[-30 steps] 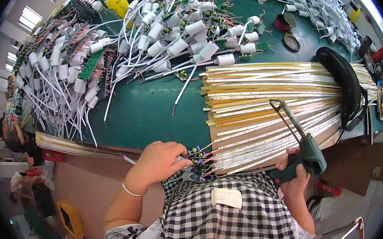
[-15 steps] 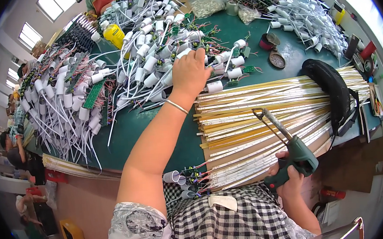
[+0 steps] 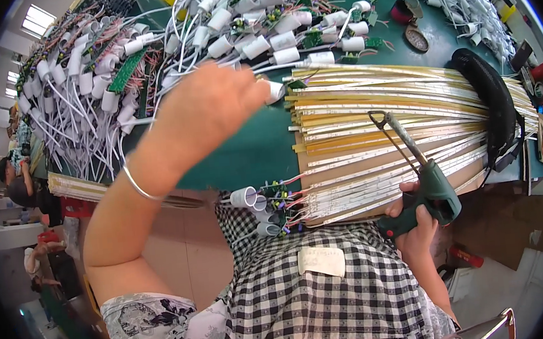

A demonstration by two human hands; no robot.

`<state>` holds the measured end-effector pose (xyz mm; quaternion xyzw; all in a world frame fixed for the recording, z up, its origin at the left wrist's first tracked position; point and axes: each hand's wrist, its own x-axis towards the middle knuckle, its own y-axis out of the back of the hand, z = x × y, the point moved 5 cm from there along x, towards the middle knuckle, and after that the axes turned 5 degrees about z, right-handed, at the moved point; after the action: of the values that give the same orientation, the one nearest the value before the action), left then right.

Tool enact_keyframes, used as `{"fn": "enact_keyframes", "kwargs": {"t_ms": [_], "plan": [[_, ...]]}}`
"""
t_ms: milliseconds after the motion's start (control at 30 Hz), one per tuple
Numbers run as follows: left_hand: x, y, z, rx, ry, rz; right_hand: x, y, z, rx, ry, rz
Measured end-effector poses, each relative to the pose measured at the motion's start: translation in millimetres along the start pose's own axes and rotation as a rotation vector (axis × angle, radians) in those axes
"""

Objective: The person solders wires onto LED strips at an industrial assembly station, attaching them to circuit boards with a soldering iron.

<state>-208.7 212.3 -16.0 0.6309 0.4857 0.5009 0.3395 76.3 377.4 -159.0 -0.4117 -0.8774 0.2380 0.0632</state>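
1. Head view: left hand [image 3: 211, 107], fingers narrowed on a white cap [image 3: 274, 92], above the desk [image 3: 244, 156].
2. Right hand [image 3: 417, 235] gripping a glue gun [image 3: 436, 184].
3. Apparent step: fetching; next move calls for lowering toward the strips [image 3: 339, 203].

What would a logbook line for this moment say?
left hand: blurred, holding white cylinder | right hand: gripping green gun-shaped tool | table: pale strips fanned out, black pouch lying across them
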Motion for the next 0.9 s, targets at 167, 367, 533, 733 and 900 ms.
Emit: {"fn": "enact_keyframes", "kwargs": {"t_ms": [167, 367, 533, 733, 900], "plan": [[-64, -63, 46, -0.133, 0.132, -0.175, -9, -7, -3, -0.053, 0.025, -0.041], [-63, -65, 57, -0.280, 0.447, -0.042, -8, -2, -2, -0.114, -0.008, -0.037], [-72, -76, 55, -0.491, 0.478, 0.024, -9, -7, -3, -0.151, 0.021, -0.059], [-56, -70, 63, -0.370, 0.143, 0.067, -5, -9, 1, -0.126, -0.030, -0.081], [-42, -69, 60, -0.547, 0.269, 0.074, -11, -8, -5, -0.147, -0.067, -0.094]]}}
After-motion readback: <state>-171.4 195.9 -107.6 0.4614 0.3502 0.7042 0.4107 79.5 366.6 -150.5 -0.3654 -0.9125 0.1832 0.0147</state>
